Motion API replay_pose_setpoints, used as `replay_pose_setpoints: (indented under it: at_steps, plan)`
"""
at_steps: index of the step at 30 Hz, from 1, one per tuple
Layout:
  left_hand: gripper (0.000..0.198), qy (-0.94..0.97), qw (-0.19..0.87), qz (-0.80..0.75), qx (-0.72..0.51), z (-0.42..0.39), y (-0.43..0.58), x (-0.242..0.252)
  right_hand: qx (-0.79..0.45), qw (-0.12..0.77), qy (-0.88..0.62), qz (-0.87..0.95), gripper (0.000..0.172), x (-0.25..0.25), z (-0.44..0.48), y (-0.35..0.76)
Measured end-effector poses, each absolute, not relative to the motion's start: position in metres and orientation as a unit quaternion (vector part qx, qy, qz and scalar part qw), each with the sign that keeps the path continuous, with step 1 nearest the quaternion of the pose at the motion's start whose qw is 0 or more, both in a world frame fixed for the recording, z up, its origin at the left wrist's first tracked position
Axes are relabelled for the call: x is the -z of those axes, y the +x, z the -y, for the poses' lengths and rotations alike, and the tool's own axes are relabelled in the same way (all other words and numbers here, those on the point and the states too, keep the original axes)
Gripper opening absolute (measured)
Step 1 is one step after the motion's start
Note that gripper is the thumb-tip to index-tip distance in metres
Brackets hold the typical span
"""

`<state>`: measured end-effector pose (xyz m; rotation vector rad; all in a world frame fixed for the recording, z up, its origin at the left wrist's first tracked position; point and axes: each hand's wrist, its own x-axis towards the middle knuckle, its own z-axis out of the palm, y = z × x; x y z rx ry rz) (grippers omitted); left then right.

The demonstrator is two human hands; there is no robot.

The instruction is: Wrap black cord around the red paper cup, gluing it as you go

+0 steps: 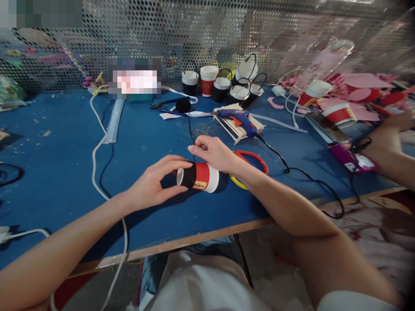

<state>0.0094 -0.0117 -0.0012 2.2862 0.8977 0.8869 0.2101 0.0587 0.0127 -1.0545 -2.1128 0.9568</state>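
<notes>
Paper cup (pixel 203 176) is lying on its side, held just above the near-middle of the blue table (pixel 58 172), rim pointing right. The narrow end is carrying a band of black winding (pixel 189 175); the rest is showing red and white.

Left hand (pixel 152 183) is clamping the cup's narrow end, fingers curving over the top and thumb underneath, half closed around it.

Right hand (pixel 215 152) is sitting just above the cup, fingertips pinched together on the black string (pixel 191 129). Other fingers are curling loosely. The two hands are close but not touching.

The string is running up from the pinch to a black yarn ball (pixel 183 105) farther back on the table.

Red and yellow scissors (pixel 257 160) are lying just behind the right wrist. A blue glue gun (pixel 238 119) is resting on a stack of craft sticks (pixel 234 131) beyond that. Cups with black handles (pixel 227 82) are standing in a row by the mesh panel (pixel 97 39). A white cable (pixel 94 160) is trailing down the left side.

Another person's hand (pixel 397 123) is reaching in at the far right edge.
</notes>
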Motion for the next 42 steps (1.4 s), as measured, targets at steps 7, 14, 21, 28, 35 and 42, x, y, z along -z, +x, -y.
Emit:
replay_pose_setpoints:
  at_steps: [7, 14, 21, 28, 35, 42]
  plan:
    - [0.04, 0.816, 0.323, -0.344, -0.333, 0.0138, 0.0135, 0.0024, -0.349, 0.284, -0.407, 0.795, 0.028, -0.0116, -0.0587, 0.2085]
    - [0.05, 0.821, 0.307, -0.334, -0.347, 0.0124, 0.0145, 0.0049, -0.341, 0.288, -0.391, 0.805, 0.027, -0.0191, -0.0543, 0.2138]
    - [0.05, 0.845, 0.252, -0.335, -0.333, 0.0133, 0.0124, 0.0041, -0.341, 0.309, -0.376, 0.804, 0.026, -0.0195, -0.0528, 0.2169]
    - [0.048, 0.852, 0.246, -0.323, -0.33, 0.0128, 0.0113, 0.0046, -0.339, 0.305, -0.376, 0.807, 0.025, -0.0197, -0.0524, 0.2163]
    - [0.05, 0.833, 0.291, -0.333, -0.333, 0.0125, 0.0115, 0.0046, -0.334, 0.298, -0.391, 0.804, 0.024, -0.0212, -0.0545, 0.2148]
    - [0.048, 0.825, 0.313, -0.331, -0.335, 0.0129, 0.0115, 0.0039, -0.321, 0.289, -0.39, 0.813, 0.026, -0.0175, -0.0561, 0.2147]
